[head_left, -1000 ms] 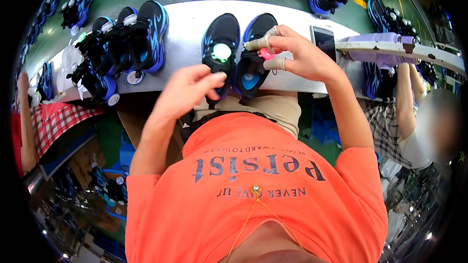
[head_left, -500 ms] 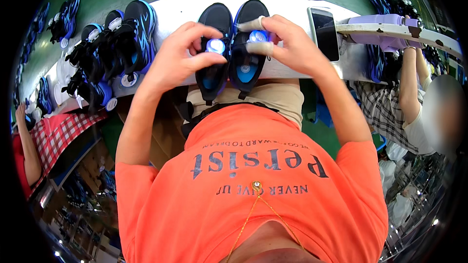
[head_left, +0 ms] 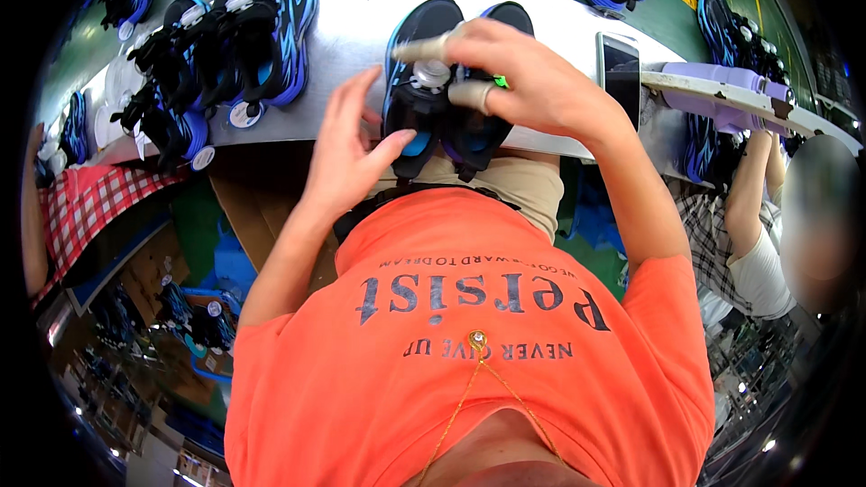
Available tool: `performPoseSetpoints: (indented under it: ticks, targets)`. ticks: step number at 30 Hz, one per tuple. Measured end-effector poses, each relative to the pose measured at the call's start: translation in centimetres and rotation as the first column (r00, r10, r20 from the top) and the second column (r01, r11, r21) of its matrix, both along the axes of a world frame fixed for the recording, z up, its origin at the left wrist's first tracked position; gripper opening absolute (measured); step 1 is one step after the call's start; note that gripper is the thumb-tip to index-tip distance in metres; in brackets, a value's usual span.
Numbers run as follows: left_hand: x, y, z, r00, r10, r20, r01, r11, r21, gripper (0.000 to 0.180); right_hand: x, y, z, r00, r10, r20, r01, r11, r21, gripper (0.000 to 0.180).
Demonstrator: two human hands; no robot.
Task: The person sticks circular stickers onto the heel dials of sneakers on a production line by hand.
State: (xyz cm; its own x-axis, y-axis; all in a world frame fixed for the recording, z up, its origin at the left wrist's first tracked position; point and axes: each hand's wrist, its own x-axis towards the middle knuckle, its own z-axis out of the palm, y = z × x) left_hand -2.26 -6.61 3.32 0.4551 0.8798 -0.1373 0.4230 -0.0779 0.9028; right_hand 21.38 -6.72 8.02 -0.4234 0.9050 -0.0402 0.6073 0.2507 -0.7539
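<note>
Nearest, the left hand (head_left: 347, 158) is spread, fingertips touching the heel of a black-and-blue sneaker pair (head_left: 446, 81) at the near edge of the white workbench (head_left: 352, 27). The right hand (head_left: 523, 81), taped fingers curled, presses on the round dial closure on top. The fitting looks underway, not finished. Beyond lie a phone (head_left: 619, 72) and more sneakers (head_left: 244, 36).

left hand (head_left: 347, 158) reaches forward, fingers (head_left: 361, 95) spread and open, thumb stretched sideways. right hand (head_left: 528, 81) arches over with bent wrist, taped fingers (head_left: 424, 48) pointing left, curled.
</note>
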Motion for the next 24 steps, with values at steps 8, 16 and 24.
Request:
performPoseSetpoints:
  ticks: [8, 16, 24]
  targets:
    - [1.1, -0.5, -3.3, 0.977, 0.185, 0.103, -0.201, 0.964, 0.174, 0.031, -1.3, 3.7, -0.2, 0.963, 0.247, 0.108, -0.233, 0.964, -0.125, 0.047]
    - [0.9, 0.1, -2.2, 0.976, 0.203, 0.072, -0.204, 0.979, 0.01, 0.026, -3.4, 2.6, 0.6, 0.881, 0.277, 0.382, -0.251, 0.961, -0.117, 0.044]
    - [0.4, 5.3, 2.7, 0.987, -0.06, 0.147, 0.042, 0.991, 0.129, 0.024, 2.7, -0.7, 3.8, 0.953, -0.282, 0.112, 0.277, 0.959, 0.059, 0.041]
